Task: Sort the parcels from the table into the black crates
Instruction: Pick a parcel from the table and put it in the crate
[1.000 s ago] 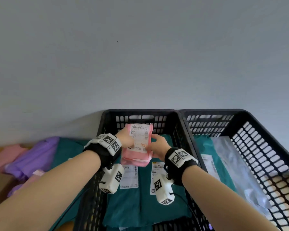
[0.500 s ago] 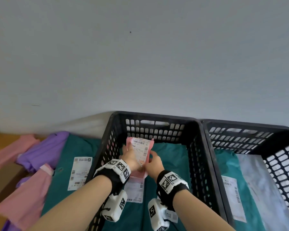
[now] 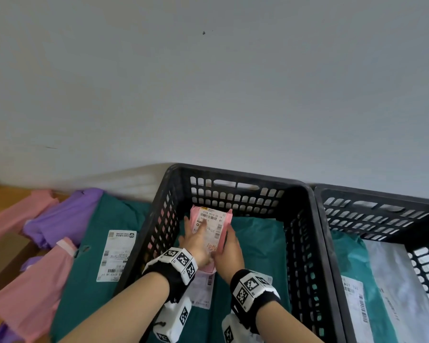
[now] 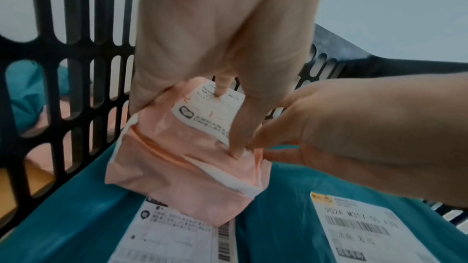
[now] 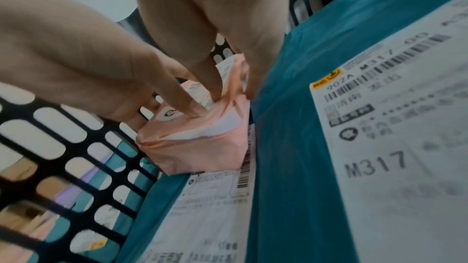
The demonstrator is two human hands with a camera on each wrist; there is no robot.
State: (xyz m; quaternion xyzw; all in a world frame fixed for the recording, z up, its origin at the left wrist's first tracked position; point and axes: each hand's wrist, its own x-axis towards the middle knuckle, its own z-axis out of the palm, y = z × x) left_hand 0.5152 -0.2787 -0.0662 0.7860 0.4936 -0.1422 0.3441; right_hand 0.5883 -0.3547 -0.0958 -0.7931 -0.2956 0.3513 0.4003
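A small pink parcel (image 3: 212, 224) with a white label lies tilted inside the left black crate (image 3: 233, 173), its near end on the teal parcels (image 3: 258, 243) at the bottom. My left hand (image 3: 193, 241) grips its left edge, thumb on the label. My right hand (image 3: 229, 251) grips its right edge. The left wrist view shows the pink parcel (image 4: 182, 167) pinched from both sides, close to the crate's left wall. In the right wrist view the pink parcel (image 5: 202, 151) rests on a labelled teal parcel (image 5: 291, 147).
A second black crate (image 3: 377, 194) stands to the right and holds a teal and a clear-wrapped parcel. Left of the crates, the table carries a large teal parcel (image 3: 92, 243), a purple one (image 3: 60, 216) and pink ones (image 3: 35, 288). A grey wall rises just behind.
Both hands have lowered the pink parcel from rim height down into the left crate, onto the teal parcels. The head view has swung left, showing more of the table.
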